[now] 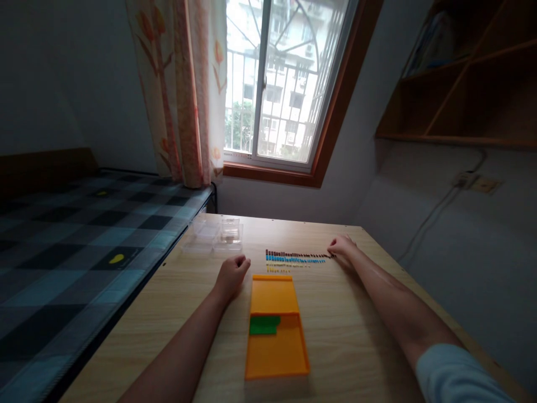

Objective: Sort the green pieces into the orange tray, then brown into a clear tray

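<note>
Several rows of tiny pieces lie on the table: a dark brown row (pixel 289 254) at the back, a blue row (pixel 293 259) before it, and shorter yellow rows (pixel 274 270) nearest me. At the right end of the brown row, my right hand (pixel 343 246) is closed in a pinch with its fingertips low over the table; whatever is between them is too small to make out. My left hand (pixel 232 275) rests in a loose fist left of the rows, its inside hidden. An open orange plastic case (pixel 274 296) lies in front, with a green piece (pixel 263 325) inside its nearer half.
Clear plastic boxes (pixel 229 234) stand at the table's back left. A bed with a checked cover (pixel 126 224) adjoins the left side. A wall with a socket (pixel 482 183) and wooden shelf (pixel 453 95) is at right; a window (pixel 285 84) is behind.
</note>
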{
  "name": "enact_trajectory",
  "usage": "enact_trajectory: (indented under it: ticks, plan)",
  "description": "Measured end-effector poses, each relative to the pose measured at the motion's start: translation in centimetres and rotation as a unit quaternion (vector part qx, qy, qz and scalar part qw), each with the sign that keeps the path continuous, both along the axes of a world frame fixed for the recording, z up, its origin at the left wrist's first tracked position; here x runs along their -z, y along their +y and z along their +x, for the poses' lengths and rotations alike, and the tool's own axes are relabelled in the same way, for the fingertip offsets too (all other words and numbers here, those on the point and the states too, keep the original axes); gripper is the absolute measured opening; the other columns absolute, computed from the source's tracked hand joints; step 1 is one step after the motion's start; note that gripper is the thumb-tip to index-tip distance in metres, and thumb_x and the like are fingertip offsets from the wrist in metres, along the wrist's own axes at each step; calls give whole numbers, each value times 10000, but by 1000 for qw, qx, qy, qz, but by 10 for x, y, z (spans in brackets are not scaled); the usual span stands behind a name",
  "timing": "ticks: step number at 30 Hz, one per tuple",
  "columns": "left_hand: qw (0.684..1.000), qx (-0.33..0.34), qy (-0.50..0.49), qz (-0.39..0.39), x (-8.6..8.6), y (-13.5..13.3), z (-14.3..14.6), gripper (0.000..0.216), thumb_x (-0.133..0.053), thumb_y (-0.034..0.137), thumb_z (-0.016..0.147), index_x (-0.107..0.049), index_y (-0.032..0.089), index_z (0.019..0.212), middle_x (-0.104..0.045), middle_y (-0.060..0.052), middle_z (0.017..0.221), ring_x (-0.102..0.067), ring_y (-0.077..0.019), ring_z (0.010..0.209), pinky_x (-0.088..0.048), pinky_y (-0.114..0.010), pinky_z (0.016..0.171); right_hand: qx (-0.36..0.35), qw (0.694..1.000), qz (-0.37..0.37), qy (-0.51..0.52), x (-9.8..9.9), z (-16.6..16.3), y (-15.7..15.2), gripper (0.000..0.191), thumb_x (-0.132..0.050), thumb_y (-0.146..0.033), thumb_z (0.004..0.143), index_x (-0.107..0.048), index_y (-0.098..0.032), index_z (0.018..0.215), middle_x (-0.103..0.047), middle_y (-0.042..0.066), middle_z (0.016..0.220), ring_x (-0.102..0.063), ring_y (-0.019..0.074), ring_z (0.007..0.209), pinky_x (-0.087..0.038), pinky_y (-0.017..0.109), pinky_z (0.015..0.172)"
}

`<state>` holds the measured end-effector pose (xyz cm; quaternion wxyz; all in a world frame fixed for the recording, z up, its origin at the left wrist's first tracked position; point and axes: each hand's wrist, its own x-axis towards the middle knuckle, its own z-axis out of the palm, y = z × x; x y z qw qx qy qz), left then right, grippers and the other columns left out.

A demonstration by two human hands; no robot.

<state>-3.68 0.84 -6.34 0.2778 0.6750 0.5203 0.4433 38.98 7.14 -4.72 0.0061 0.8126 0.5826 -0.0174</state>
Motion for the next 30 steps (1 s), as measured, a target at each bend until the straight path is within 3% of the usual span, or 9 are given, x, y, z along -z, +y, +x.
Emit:
enact_trajectory:
  ticks: [15,22,24,26,30]
  plan:
    - [1000,3,-3,-1,-3,-3,0,370,-466,474,765,-334,218,533,-308,60,535,-347,-111,555,-246,-258,571,-13,999,26,35,-11,-11,-14,324,-606,-357,970,-608,-184,1244,-599,98,1287,-619,232,1083,-549,434,908]
    - [1000,4,0,-2,-3,-3,1,364,-455,469,764,-340,218,527,-304,60,529,-348,-110,549,-244,-260,567,-53,990,98,83,-54,-29,-26,313,-614,-347,966,-618,-176,1227,-592,102,1309,-601,247,1135,-521,469,960]
    - [1000,5,3,-2,-3,-4,1,365,-456,469,766,-344,218,526,-305,60,529,-348,-111,551,-248,-261,570,-91,983,121,107,-65,-39,-41,237,-616,-299,955,-674,-162,1140,-613,111,1305,-584,247,1185,-477,447,1020]
    - [1000,4,5,-1,-3,-6,2,357,-459,459,764,-349,217,526,-312,59,533,-352,-113,558,-251,-263,574,-143,971,132,138,-72,-55,-67,195,-593,-262,943,-743,-169,1028,-663,112,1252,-596,232,1187,-441,344,1044]
    - [1000,-1,10,-6,-5,-8,5,354,-457,446,769,-352,216,522,-318,57,534,-357,-113,566,-256,-264,580,-266,935,95,214,-71,-105,-141,152,-645,-310,874,-780,-246,902,-752,13,972,-679,177,897,-512,258,784]
